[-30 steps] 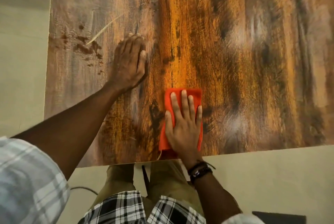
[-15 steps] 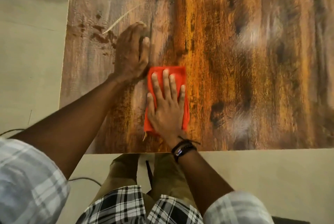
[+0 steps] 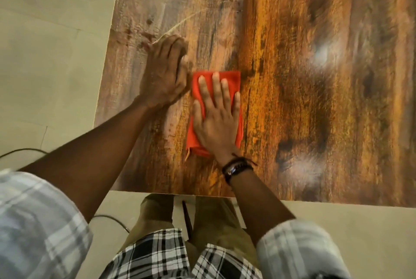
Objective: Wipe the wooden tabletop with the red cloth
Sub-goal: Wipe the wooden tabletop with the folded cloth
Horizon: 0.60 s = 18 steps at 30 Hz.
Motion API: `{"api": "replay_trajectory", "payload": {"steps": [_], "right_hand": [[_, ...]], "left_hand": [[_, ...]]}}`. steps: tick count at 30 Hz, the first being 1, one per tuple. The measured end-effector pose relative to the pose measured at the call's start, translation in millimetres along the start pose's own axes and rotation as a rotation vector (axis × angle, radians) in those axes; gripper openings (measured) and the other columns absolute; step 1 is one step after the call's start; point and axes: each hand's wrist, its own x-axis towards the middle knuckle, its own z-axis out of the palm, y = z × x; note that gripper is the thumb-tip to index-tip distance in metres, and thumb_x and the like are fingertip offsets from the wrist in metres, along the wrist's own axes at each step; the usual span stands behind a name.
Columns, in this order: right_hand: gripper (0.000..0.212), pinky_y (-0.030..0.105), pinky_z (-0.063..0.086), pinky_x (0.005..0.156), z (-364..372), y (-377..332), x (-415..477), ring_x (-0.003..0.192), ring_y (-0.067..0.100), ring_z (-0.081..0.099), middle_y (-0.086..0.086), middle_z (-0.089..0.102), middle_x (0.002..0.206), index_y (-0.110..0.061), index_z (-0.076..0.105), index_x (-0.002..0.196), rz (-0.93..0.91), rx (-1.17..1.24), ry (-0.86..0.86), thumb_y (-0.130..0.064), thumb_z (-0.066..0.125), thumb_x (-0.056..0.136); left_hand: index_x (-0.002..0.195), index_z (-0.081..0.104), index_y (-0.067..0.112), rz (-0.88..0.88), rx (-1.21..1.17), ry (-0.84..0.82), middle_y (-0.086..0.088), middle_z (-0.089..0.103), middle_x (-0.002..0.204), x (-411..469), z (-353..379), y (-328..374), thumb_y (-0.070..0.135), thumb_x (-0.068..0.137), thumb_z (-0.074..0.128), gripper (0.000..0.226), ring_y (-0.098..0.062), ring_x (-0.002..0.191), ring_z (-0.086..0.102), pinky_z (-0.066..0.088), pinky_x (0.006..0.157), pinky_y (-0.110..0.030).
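Note:
The wooden tabletop (image 3: 315,98) has streaky orange-brown grain and fills most of the head view. A folded red cloth (image 3: 195,141) lies flat on its near left part. My right hand (image 3: 216,118) presses down on the cloth with fingers spread, and a dark band sits on its wrist. My left hand (image 3: 165,73) rests palm-down on the bare wood just left of the cloth, holding nothing; its thumb side almost touches the cloth's far left corner.
The table's left edge (image 3: 105,76) and near edge (image 3: 292,198) border pale floor. A thin cable (image 3: 20,151) lies on the floor at the left. A pale streak (image 3: 186,20) and dark specks mark the wood beyond my left hand. My legs stand under the near edge.
My right hand slid the cloth leftward and away from the near edge, until it lay beside my left hand. My left hand stayed planted on the wood.

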Motion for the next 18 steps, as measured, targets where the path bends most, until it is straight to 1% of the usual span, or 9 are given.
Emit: {"api": "replay_trajectory", "payload": {"steps": [2,3,5,7,11,13,15,16,18], "right_hand": [[0.056,0.055,0.017,0.121,6.8,4.9,41.4,0.152,0.023,0.023,0.005,0.029,0.163,-0.027,0.036,0.155,0.05,-0.028,0.069,-0.044,0.033,0.101],[0.057,0.055,0.017,0.121,9.4,6.8,57.1,0.152,0.023,0.024,0.005,0.029,0.163,-0.027,0.035,0.155,0.067,-0.039,0.068,-0.045,0.031,0.101],[0.058,0.055,0.014,0.122,12.4,8.4,74.0,0.153,0.023,0.022,0.005,0.027,0.164,-0.028,0.032,0.155,0.093,-0.05,0.038,-0.046,0.026,0.1],[0.058,0.054,0.013,0.122,13.2,7.6,71.8,0.153,0.024,0.021,0.006,0.027,0.164,-0.027,0.032,0.155,0.099,-0.053,0.047,-0.046,0.026,0.101],[0.057,0.054,0.009,0.124,8.9,-8.6,25.9,0.155,0.023,0.013,0.006,0.02,0.166,-0.026,0.027,0.158,0.088,-0.017,0.026,-0.044,0.033,0.104],[0.058,0.053,0.005,0.124,3.0,-20.0,-13.3,0.156,0.021,0.006,0.005,0.014,0.168,-0.027,0.022,0.159,0.069,0.005,-0.039,-0.043,0.034,0.105],[0.059,0.052,0.003,0.125,-1.9,-27.8,-52.0,0.156,0.019,0.003,0.003,0.01,0.168,-0.029,0.019,0.159,0.048,0.012,-0.089,-0.044,0.034,0.105],[0.059,0.051,0.002,0.125,-3.3,-28.5,-66.0,0.156,0.018,0.002,0.002,0.009,0.168,-0.03,0.018,0.16,0.04,0.014,-0.108,-0.044,0.034,0.104],[0.061,0.05,0.002,0.125,-3.7,-25.2,-77.1,0.156,0.016,0.001,0.0,0.009,0.168,-0.032,0.017,0.159,0.034,0.015,-0.134,-0.046,0.035,0.103]], "left_hand": [[0.137,0.048,0.0,-0.018,0.008,-0.015,-0.018,0.049,0.142,-0.8,0.5,-1.1,0.025,0.104,0.035,0.043,-0.03,0.136,0.039,0.021,0.12,-0.04],[0.138,0.047,0.0,-0.025,0.012,-0.02,-0.018,0.049,0.143,-0.8,1.0,-2.0,0.025,0.104,0.035,0.044,-0.03,0.137,0.039,0.021,0.12,-0.04],[0.138,0.047,0.001,-0.033,0.014,-0.037,-0.017,0.049,0.143,-0.4,1.8,-2.2,0.026,0.104,0.035,0.044,-0.03,0.137,0.039,0.023,0.12,-0.045],[0.136,0.048,0.002,-0.016,0.015,-0.048,-0.017,0.049,0.142,-0.4,2.1,-2.0,0.024,0.102,0.037,0.041,-0.029,0.136,0.04,0.027,0.118,-0.049],[0.135,0.05,0.004,0.004,0.05,-0.066,-0.015,0.053,0.139,0.7,0.9,-2.7,0.026,0.104,0.037,0.04,-0.028,0.132,0.046,0.032,0.114,-0.047],[0.128,0.055,0.005,0.027,0.079,-0.048,-0.013,0.059,0.13,1.9,1.3,-3.0,0.027,0.103,0.039,0.036,-0.029,0.122,0.052,0.036,0.108,-0.046],[0.118,0.061,0.007,0.048,0.102,-0.003,-0.012,0.064,0.115,8.9,-0.2,-3.3,0.029,0.101,0.042,0.033,-0.029,0.108,0.058,0.04,0.099,-0.045],[0.115,0.062,0.008,0.042,0.109,0.013,-0.011,0.066,0.109,17.7,-0.8,-3.7,0.03,0.101,0.041,0.034,-0.029,0.102,0.06,0.039,0.096,-0.045],[0.115,0.062,0.009,0.017,0.126,0.019,-0.012,0.067,0.107,44.1,-1.2,-5.8,0.032,0.1,0.037,0.037,-0.03,0.1,0.06,0.036,0.095,-0.044]]}}
